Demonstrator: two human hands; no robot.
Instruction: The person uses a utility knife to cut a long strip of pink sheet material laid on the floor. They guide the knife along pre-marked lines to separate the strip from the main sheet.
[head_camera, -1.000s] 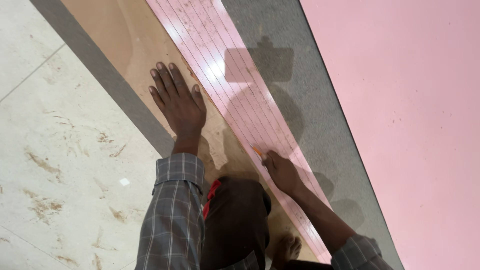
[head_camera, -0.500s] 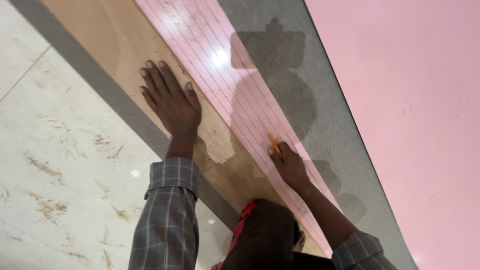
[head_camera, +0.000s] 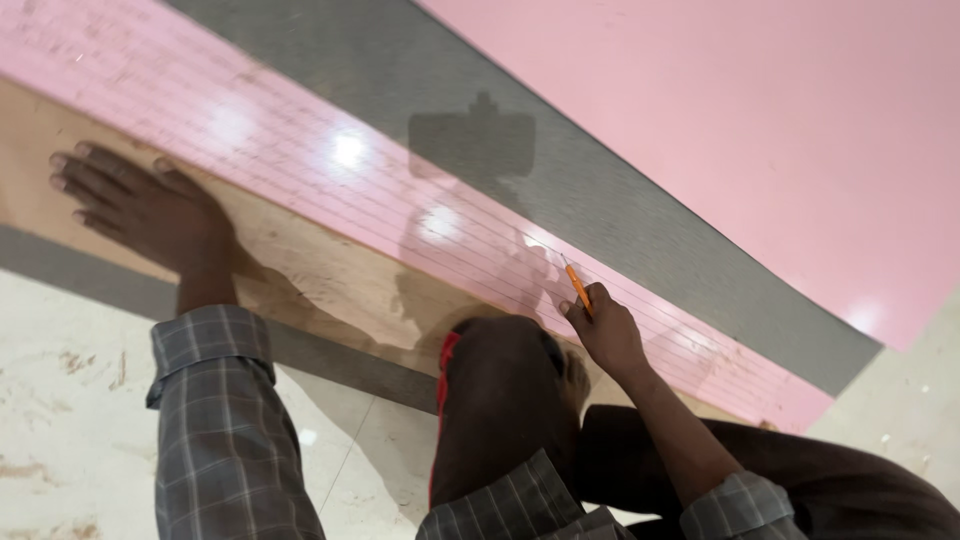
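A long pink ruled strip (head_camera: 300, 160) runs diagonally from upper left to lower right, lying on a tan board (head_camera: 310, 275) whose bare near edge borders a grey band of the floor (head_camera: 330, 360). Beyond the strip's far edge lies a grey sheet (head_camera: 620, 200), then a wide pink sheet (head_camera: 800, 120), both bare. The left hand (head_camera: 140, 205) lies flat on the tan board, fingers spread, fingertips at the strip's near edge, well apart from the right hand. The right hand (head_camera: 600, 330) pinches an orange pencil (head_camera: 577, 288) in a closed grip, its tip touching the strip near the lower right end. A bent knee in dark trousers (head_camera: 500, 400) sits just beside that hand, crowding the board's near edge.
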